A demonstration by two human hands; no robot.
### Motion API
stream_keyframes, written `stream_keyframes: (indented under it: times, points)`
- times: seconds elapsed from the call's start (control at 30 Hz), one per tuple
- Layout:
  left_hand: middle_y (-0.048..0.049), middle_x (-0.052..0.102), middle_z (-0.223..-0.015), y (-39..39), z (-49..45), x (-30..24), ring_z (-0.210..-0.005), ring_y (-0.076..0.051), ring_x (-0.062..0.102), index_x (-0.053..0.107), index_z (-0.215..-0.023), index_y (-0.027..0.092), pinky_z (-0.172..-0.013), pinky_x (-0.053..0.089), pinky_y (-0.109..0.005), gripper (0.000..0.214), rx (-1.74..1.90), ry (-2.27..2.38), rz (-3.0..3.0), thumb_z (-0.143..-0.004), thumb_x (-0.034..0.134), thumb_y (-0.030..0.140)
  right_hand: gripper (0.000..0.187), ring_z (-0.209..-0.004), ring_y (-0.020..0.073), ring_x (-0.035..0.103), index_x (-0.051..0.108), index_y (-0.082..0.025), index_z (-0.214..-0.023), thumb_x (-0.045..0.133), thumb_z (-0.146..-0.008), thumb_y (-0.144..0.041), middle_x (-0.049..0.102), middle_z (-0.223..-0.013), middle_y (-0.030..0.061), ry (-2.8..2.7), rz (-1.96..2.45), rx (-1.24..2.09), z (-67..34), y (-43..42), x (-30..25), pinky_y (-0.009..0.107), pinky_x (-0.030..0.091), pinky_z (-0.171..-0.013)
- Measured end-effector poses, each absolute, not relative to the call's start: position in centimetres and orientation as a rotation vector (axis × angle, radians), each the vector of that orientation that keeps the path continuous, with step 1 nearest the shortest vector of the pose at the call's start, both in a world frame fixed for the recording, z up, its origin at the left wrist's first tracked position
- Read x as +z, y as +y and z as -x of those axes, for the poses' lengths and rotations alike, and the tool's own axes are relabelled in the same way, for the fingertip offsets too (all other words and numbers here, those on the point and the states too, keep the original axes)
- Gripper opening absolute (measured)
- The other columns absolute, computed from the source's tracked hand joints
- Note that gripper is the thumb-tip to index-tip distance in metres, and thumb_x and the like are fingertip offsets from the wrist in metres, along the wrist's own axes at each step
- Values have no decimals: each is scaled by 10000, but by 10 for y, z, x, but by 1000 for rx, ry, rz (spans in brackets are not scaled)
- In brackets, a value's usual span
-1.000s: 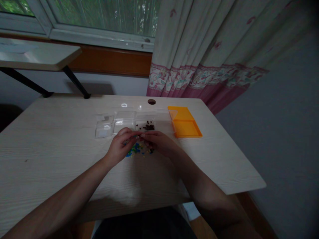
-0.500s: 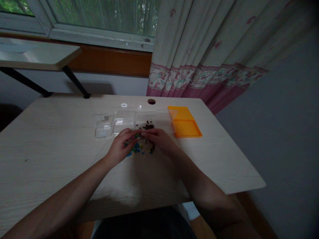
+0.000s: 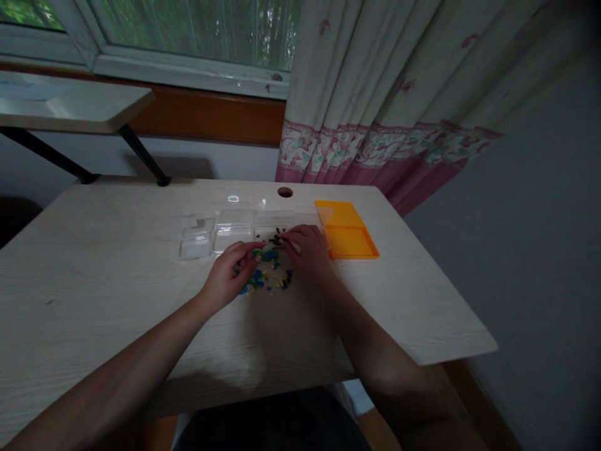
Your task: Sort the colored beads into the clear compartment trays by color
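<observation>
Clear tray (image 3: 235,233) under outstretched right hand (image 3: 305,244), fingers curled.

On the tabletop (image 3: 117,275) a row of clear containers (image 3: 225,235) lies behind the pile of small pieces (image 3: 267,275) — a lidded box (image 3: 347,235) just right of the row, a cable hole (image 3: 285,192) behind it.
</observation>
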State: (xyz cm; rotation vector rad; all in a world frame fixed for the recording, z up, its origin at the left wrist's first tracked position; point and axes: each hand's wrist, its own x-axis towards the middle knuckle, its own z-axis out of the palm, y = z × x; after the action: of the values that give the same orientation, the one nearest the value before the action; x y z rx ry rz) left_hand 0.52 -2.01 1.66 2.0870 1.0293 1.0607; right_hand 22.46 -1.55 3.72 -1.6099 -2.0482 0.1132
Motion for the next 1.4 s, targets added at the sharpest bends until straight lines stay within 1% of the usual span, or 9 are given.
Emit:
stream_keyframes:
  times: [0.13,0.23,0.4,0.53,0.8,1.07,1.17,1.3,1.4]
  points:
    - [-12,524,-809,-20,-6,19,-790,-153,524,625,-1221,216,-717,427,-269,307,1057,1044,-2081,-943,517,286,181,-881,168,578,731,-191,-982,577,-893,-222,690,-901,42,-2264,1497,363,-230,-16,46,282,417,-832]
    - [-14,522,-801,-20,-6,19,-782,-155,523,633,-1206,207,-705,424,-268,299,1053,1047,-2079,-944,517,295,161,-799,146,578,739,-200,-929,599,-853,-177,672,-856,26,-2484,1401,551,-233,-20,54,254,411,-735]
    - [-12,516,-796,-20,-6,17,-770,-152,518,629,-1213,205,-690,422,-259,305,1061,1043,-2080,-947,514,297,156,-852,146,582,737,-193,-960,645,-833,-188,630,-990,52,-2514,1373,703,-237,-31,68,266,435,-774]
    - [-11,514,-791,-19,-6,16,-769,-151,520,634,-1208,204,-695,423,-263,303,1053,1039,-2075,-949,517,307,322,-884,154,577,696,-209,-1083,727,-762,-204,577,-1112,63,-2492,1422,809,-240,-40,72,280,461,-803]
    - [-16,542,-809,-19,-6,18,-788,-155,533,645,-1193,208,-715,429,-277,298,1046,1055,-2071,-950,524,331,205,-944,170,561,688,-162,-914,556,-803,-50,590,-1005,65,-2419,1396,776,-227,-34,51,301,447,-887]
    - [-16,530,-806,-19,-4,17,-779,-150,521,632,-1198,210,-703,426,-274,285,1058,1034,-2097,-952,514,292,198,-907,153,563,689,-137,-977,580,-823,-76,602,-1008,81,-2318,1351,606,-221,-25,47,266,435,-826]
    - [-31,557,-814,-22,-3,22,-814,-163,532,669,-1120,209,-751,432,-300,235,1036,852,-2270,-928,551,276,123,-762,130,547,703,-150,-853,582,-861,-171,621,-831,37,-2322,1436,582,-227,-27,56,237,392,-702]
    - [-54,605,-899,-32,-5,29,-882,-185,548,725,-924,238,-812,440,-332,141,731,451,-2535,-880,616,317,340,-565,104,460,663,-149,-645,522,-914,-301,554,-569,-3,-2384,1630,713,-234,-30,64,242,275,-558]
    - [-67,611,-1004,-38,-9,28,-969,-205,540,696,-1077,251,-885,451,-358,216,535,390,-2624,-896,585,294,309,-565,105,467,656,-145,-638,527,-895,-256,582,-585,6,-2457,1654,734,-234,-30,61,244,274,-559]
